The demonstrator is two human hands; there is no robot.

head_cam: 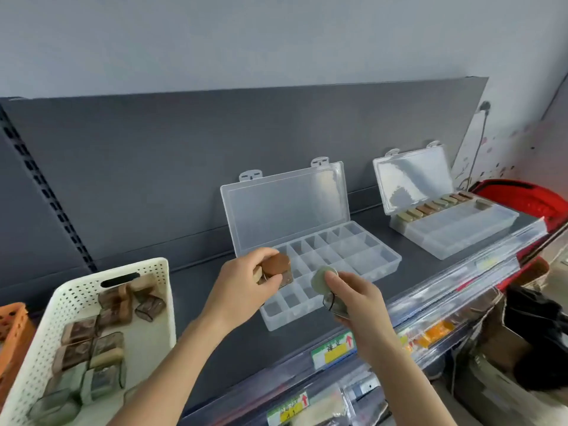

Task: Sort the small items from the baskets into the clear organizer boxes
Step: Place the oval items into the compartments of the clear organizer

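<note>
Left grip (242,281) pinches a brown item (276,265) over the left end of the open organizer box (362,256), just right of the white basket (37,358) of packets. I see my right grip (353,299) holding a pale green item (321,279) above the box's front row. Farther right stands a second box (461,232), partly filled.

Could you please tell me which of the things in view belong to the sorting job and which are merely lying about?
Job: left hand gripping a brown-topped item; right hand pinching a pale green item; near organizer box; far organizer box, one row filled; white basket.
Lying about: shelf price labels; black bag; wall cable.
</note>
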